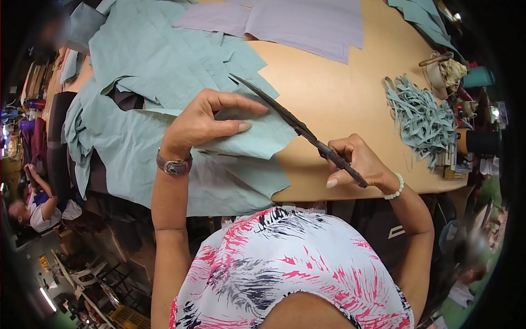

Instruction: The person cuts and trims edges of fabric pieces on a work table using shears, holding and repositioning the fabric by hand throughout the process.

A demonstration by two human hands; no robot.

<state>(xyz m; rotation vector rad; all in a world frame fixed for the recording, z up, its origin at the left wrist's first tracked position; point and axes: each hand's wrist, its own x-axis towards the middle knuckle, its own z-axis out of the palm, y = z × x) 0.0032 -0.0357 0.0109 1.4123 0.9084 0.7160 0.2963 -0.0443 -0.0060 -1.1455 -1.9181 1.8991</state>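
Note:
Long dark scissors [298, 127] are in my right hand [359, 162], its fingers wrapped round the handles. The blades point up and to the left, over the edge of a pale green cloth [268, 134]. My left hand [205, 120] lies on that cloth, thumb and forefinger spread apart along its upper side; the other fingers are hidden, and whether they grip the cloth does not show. More pale green fabric [148, 49] spreads in overlapping layers over the left part of the table and hangs past its front edge.
The tan table [329, 93] carries lilac cloth [307, 24] at the back and a heap of thin green strips [419, 118] at the right. Beyond the strips stand a teal container [478, 77] and a dark cylinder [482, 142]. Another person [41, 211] is at far left.

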